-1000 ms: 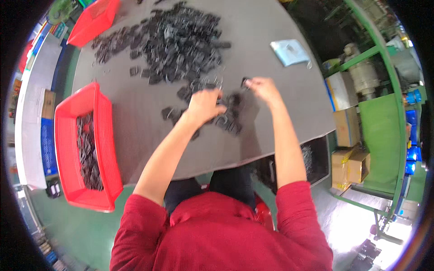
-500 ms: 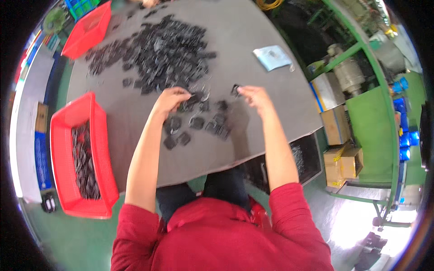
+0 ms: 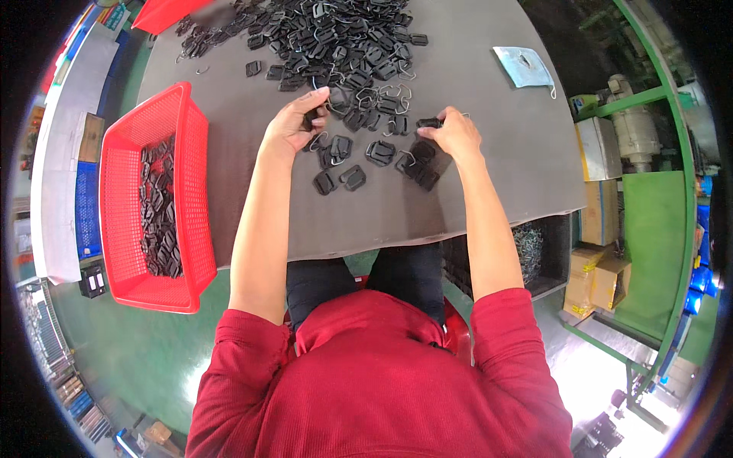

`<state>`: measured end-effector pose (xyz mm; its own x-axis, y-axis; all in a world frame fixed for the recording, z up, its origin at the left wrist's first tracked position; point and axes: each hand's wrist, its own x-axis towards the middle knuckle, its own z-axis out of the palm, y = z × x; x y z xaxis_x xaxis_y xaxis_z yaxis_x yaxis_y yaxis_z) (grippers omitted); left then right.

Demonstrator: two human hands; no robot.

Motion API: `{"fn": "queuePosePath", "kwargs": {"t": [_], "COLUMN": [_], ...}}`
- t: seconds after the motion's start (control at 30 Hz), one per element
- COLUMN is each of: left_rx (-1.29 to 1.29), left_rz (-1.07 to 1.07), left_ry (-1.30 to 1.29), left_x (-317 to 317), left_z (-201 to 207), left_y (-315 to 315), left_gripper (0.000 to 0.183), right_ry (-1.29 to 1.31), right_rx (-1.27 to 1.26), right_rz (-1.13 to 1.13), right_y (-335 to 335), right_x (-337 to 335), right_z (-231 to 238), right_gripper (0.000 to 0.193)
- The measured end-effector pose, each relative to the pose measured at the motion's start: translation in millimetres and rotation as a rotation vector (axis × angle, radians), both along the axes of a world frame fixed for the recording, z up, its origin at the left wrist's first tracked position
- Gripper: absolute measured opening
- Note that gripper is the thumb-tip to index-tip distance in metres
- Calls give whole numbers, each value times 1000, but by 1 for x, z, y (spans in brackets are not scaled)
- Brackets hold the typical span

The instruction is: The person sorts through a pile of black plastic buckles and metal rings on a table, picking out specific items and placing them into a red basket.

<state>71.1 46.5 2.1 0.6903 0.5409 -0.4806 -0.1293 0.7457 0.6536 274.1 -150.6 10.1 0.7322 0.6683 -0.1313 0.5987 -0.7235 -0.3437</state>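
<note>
"What's shifted in that last half second?"

"The left hand (image 3: 286, 126) has moved off toward nine o'clock, and the right hand (image 3: 458, 137) has come nearer the person and the loose buckles (image 3: 379, 153)."

"What's the right one holding?"

"A black buckle (image 3: 429, 122), pinched narrowly between thumb and fingers, just past the loose ones at about one o'clock. Its long axis runs roughly nine to three, the free end pointing at nine."

"And the left?"

"Half curled, forefinger stretched toward two. A dark piece (image 3: 309, 118) shows between its fingers; I can't tell whether it's gripped or lies behind."

"Which way do the loose ones face?"

"Every way. They lie flat between the hands, some overlapping, and pale wire hooks (image 3: 393, 99) crowd in at twelve."

"And the surface?"

"A brown-grey table (image 3: 519, 145), its near edge over the person's dark trousers (image 3: 401, 278) at six, on a green floor (image 3: 153, 343). A green frame (image 3: 653, 244) stands at three."

"Anything else around?"

"The big heap (image 3: 328, 46) blocks the way at twelve. A red tub (image 3: 197, 153) with black pieces (image 3: 160, 214) in it sits at nine, another tub (image 3: 164, 14) at eleven. There's a blue mask (image 3: 534, 76) at two, with a black crate (image 3: 557, 271) and cardboard boxes (image 3: 582, 282) at four."
</note>
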Motion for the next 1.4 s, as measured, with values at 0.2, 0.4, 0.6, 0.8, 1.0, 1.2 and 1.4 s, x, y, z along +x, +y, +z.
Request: {"fn": "queuePosePath", "kwargs": {"t": [0.2, 0.4, 0.6, 0.8, 1.0, 1.2, 1.4], "left_rx": [577, 957, 593, -248, -258, 505, 1301], "left_rz": [72, 73, 32, 298, 287, 210, 640], "left_ry": [347, 562, 409, -373, -434, 266, 1337], "left_x": [-20, -31, -46, -62, -49, -82, -206], "left_z": [-3, -9, 1, -9, 5, 99, 139], "left_y": [7, 12, 28, 33, 25, -31, -60], "left_gripper": [17, 19, 16, 12, 16, 24, 22], "right_ry": [1301, 1050, 67, 1245, 1153, -36, 321], "right_rx": [552, 433, -14, 477, 488, -215, 181], "right_rz": [-35, 82, 229, 25, 178, 570, 791], "right_y": [-13, 45, 90, 58, 91, 138, 156], "right_x": [21, -23, -65, -23, -30, -65, -122], "right_z": [-9, -2, -2, -1, 7, 13, 72], "right_gripper": [31, 24, 42, 21, 20, 45, 33]}}
